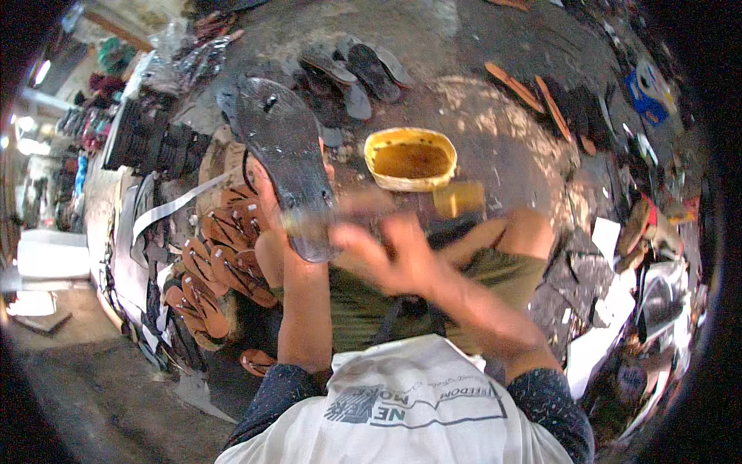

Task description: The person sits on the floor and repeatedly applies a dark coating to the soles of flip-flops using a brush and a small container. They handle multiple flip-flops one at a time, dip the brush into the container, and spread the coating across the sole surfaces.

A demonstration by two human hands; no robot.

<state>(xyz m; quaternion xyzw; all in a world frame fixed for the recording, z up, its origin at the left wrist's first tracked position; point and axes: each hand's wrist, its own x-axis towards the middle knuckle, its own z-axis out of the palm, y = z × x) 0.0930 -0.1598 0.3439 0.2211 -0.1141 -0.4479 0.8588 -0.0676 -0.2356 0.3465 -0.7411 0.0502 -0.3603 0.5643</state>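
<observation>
Dark sole (286,143) held up, left of a yellow tub (413,185)
The left hand (267,193) clasps its edges; the right hand (396,255) blurs near its lower end, grip impossible to tell.

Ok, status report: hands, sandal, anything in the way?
Left hand: grip on dark sandal, held up. Right hand: blurred, by sandal's lower end, grip unclear. Yellow tub right of sandal, apart, not in the way.
</observation>
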